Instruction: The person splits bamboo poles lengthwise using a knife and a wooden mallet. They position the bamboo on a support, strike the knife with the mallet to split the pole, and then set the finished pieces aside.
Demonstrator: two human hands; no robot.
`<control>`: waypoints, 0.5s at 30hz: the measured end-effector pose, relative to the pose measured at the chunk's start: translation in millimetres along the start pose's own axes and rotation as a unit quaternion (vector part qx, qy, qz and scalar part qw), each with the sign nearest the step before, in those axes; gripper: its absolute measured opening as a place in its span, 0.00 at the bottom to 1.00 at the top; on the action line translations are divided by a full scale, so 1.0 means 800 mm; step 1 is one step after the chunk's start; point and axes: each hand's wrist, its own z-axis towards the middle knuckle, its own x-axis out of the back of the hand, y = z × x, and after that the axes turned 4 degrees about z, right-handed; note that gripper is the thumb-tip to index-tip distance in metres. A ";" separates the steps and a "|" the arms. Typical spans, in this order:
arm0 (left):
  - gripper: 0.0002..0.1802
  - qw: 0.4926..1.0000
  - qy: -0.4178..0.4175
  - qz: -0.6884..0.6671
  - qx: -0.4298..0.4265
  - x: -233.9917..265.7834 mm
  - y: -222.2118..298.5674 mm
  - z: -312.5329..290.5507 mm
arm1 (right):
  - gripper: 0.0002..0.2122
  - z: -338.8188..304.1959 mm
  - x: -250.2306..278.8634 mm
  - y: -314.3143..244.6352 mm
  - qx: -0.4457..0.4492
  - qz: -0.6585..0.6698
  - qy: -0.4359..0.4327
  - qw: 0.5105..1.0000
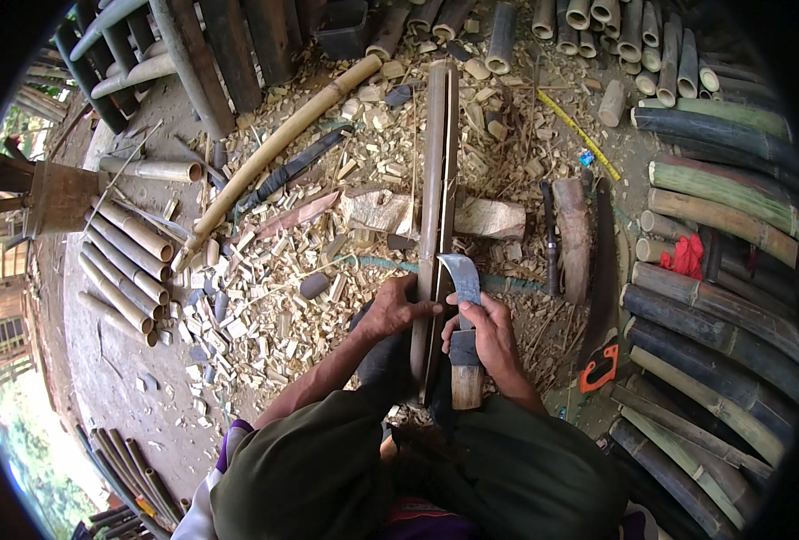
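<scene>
A long split bamboo pole [432,153] runs away from me between my knees, a narrow gap along its right side. Across a pale, chopped log [489,219] it rests at mid-length. My left hand [398,310] grips the pole near its close end, thumb laid over the top. Just right of it, my right hand [494,335] is closed round a billhook [464,371], where the grey blade meets the dark-wrapped wooden handle. The hooked blade tip points away from me, beside the pole. Whether the blade touches the bamboo I cannot tell.
Wood chips [273,324] cover the ground. A saw with an orange handle [597,367] lies right, near a yellow tape measure [579,137] and a red cloth [685,257]. Bamboo lengths [714,310] are stacked along the right. A long bamboo pole [273,148] lies at left.
</scene>
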 end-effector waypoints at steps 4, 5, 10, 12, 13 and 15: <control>0.29 1.000 0.008 -0.004 0.003 -0.002 0.001 -0.001 | 0.16 0.007 -0.005 -0.006 0.008 -0.001 0.020 1.000; 0.29 1.000 0.007 -0.004 0.002 -0.003 -0.003 0.000 | 0.17 0.009 -0.002 -0.003 0.013 -0.004 0.019 1.000; 0.31 0.997 0.054 -0.004 -0.048 -0.009 -0.011 0.002 | 0.17 0.038 0.002 -0.009 0.048 -0.033 0.013 0.998; 0.31 0.999 0.046 0.014 -0.025 -0.007 -0.009 0.001 | 0.18 0.051 0.000 -0.021 0.042 -0.039 0.014 0.998; 0.31 0.998 0.049 -0.001 -0.030 -0.007 -0.006 0.000 | 0.18 0.054 -0.001 -0.026 0.038 -0.042 0.017 0.998; 0.31 0.997 0.054 -0.033 -0.040 -0.008 -0.002 -0.002 | 0.17 0.055 -0.001 -0.021 0.063 -0.051 0.019 0.997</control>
